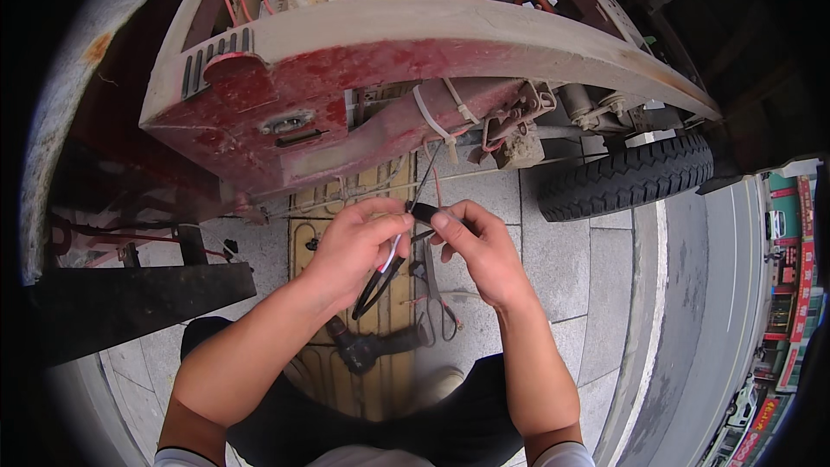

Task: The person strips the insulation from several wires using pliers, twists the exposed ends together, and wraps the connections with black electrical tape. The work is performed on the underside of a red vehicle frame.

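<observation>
Far left on my feed, between eight and nine o'clock, I'm seeing a dark flat panel [147, 307] jutting inward. A red, worn vehicle frame [372, 65] is arching from just past nine o'clock over the top to nearly three.

Just left of centre, I'm pinching with the left hand [350, 242], thumb and forefinger closing on one end of a short black strip [423, 211]. That strip is sitting right at the centre, bridging the two hands. A white-and-purple sliver [390, 255] is showing under the left fingers, and a black loop [370, 296] is hanging below them toward seven o'clock. Beyond it, between six and seven, a dark power tool [367, 348] is lying on a yellow ribbed board [341, 393].

A thin dark wire [425, 180] is running down from the frame toward the left fingertips, and a pale cable tie [427, 112] is gripping the frame near twelve. Around six o'clock, what I'm reading as scissors [431, 281] is lying below the hands.

Right of centre, I'm pinching the strip's other end with the right hand [480, 251], thumb on top, the remaining fingers curling under.

Near three, a black tyre [631, 177] is resting on its tread by the grey paving [562, 268]. Toward four, a road [692, 311] is curving past, with shopfronts [800, 281] lining the far right.
</observation>
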A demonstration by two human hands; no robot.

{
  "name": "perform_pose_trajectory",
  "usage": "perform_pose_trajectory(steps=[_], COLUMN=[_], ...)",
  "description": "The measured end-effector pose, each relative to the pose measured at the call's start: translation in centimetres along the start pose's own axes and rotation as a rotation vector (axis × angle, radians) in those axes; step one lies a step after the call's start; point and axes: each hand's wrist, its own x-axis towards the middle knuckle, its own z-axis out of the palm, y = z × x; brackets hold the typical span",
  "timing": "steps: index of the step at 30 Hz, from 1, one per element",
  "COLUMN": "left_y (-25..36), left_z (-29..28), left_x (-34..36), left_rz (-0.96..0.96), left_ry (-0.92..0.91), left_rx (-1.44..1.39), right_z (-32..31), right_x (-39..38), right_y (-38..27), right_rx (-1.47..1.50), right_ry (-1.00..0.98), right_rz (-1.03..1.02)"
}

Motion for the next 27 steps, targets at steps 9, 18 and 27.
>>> perform_pose_trajectory(steps=[9,18,27], left_y=[-0.6,-1.0,-1.7], left_z=[0.2,0.1,0.0], left_x=[0.0,0.4,0.9], left_rz=[0.057,0.197,0.240], left_ry=[0.019,0.110,0.101], left_rx=[-0.005,0.041,0.136], right_z=[-0.1,-0.2,-0.3], right_x=[-0.5,-1.0,-2.8], right_y=[0.0,0.0,-1.0], right_rx=[-0.027,-0.023,-0.037], right_ry=[-0.002,-0.026,-0.002], right_rz=[-0.011,-0.071,-0.107])
